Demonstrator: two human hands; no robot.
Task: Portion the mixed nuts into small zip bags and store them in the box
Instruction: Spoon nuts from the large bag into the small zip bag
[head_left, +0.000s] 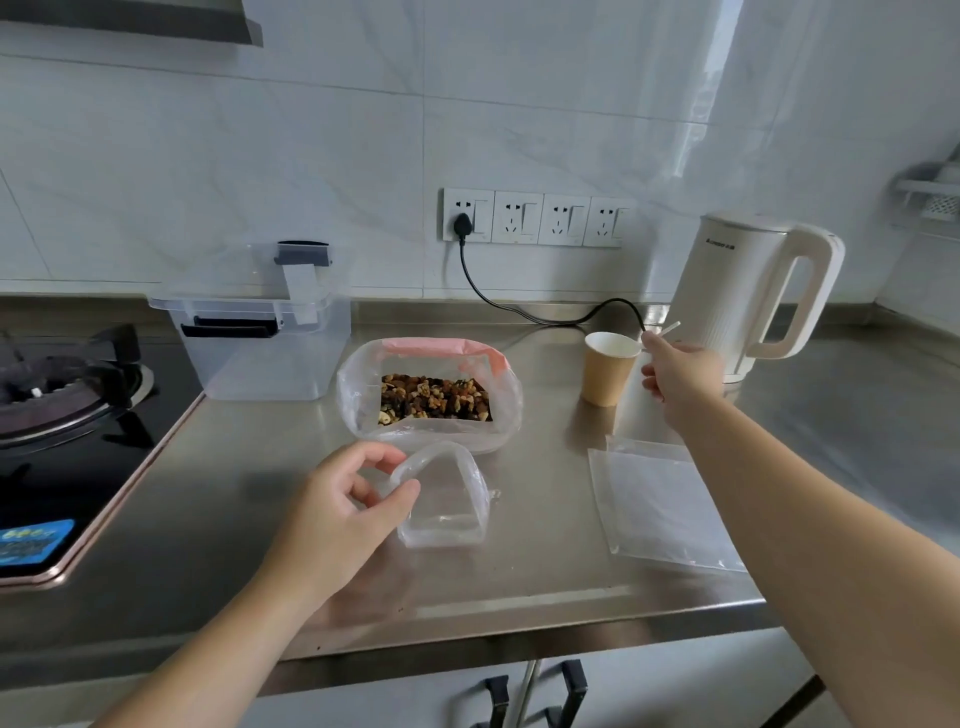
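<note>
A large clear bag with a pink zip strip (429, 396) lies open on the steel counter, mixed nuts (435, 399) showing inside. In front of it my left hand (347, 512) pinches the rim of a small clear zip bag (445, 505), holding its mouth open; nothing shows inside it. My right hand (678, 383) grips the white handle of a spoon (666, 331) whose bowl end sits in a brown paper cup (609, 369). A stack of flat small zip bags (660, 506) lies at the right. The clear plastic storage box (262, 340) stands at the back left, its lid propped open.
A gas hob (62, 415) takes up the left side. A white electric kettle (753, 296) stands at the back right, its black cord (519, 306) running to the wall sockets. The counter's front edge (519, 629) lies close below the bags.
</note>
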